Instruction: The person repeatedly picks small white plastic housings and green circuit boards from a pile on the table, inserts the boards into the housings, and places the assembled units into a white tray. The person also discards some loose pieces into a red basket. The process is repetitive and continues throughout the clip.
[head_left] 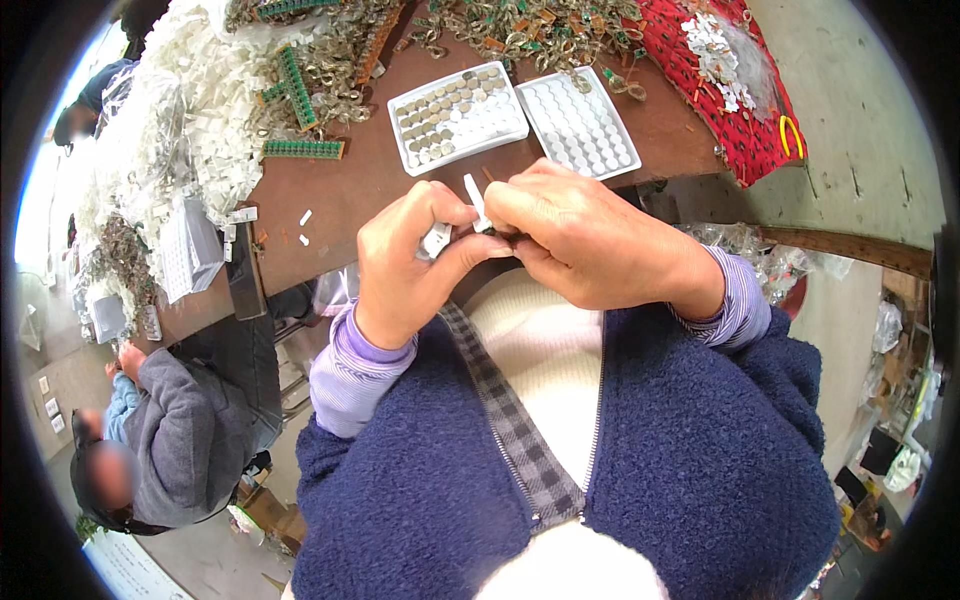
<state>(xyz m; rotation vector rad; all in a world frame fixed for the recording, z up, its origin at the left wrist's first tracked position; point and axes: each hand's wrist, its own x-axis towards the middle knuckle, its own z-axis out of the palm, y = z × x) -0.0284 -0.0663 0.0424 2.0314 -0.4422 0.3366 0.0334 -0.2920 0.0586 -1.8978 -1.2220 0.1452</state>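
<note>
1. My left hand [405,245] grasps a white piece [435,241] within its curled fingers, centre of the frame; loosening that curl could drop it.
2. My right hand [585,235] pinches close against an upright white sliver [477,203] between both hands; squeezing unevenly could make it spring away. Fingers hide its lower end.
3. Upper centre, the left tray [470,153] sits just beyond my knuckles on the bench [340,190]; a sudden jerk could scatter its discs [437,113].
</note>
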